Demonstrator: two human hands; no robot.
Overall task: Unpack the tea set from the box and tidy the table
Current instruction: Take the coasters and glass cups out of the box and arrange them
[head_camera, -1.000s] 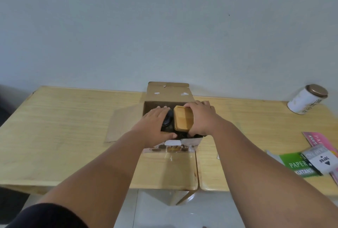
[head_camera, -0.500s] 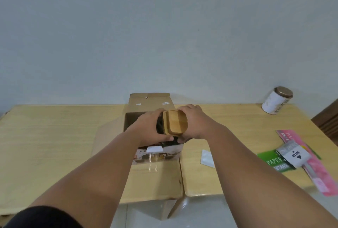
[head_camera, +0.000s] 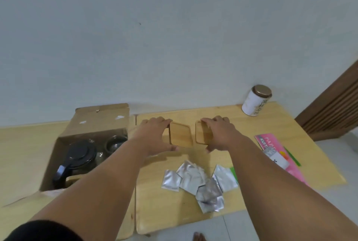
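An open cardboard box (head_camera: 96, 122) lies on the wooden table (head_camera: 242, 124) at the left. Inside it I see a glass teapot with a black lid (head_camera: 81, 155) and a glass cup (head_camera: 115, 145). To the right of the box my left hand (head_camera: 155, 136) holds one square wooden coaster (head_camera: 181, 134) by its left edge. My right hand (head_camera: 219, 134) holds a second wooden coaster (head_camera: 201, 133) just beside the first. Both coasters are low over the tabletop; whether they touch it is unclear.
Several silver foil sachets (head_camera: 197, 182) lie in a loose pile in front of my hands. A white tin with a brown lid (head_camera: 255, 101) stands at the back right. Pink and green paper packs (head_camera: 277, 153) lie at the right edge. A dark wooden slatted panel (head_camera: 333, 109) rises at the far right.
Both hands lifted the stacked coasters out of the box, carried them right over the table, and split them, one in each hand. The view turned right; the sachets now show.
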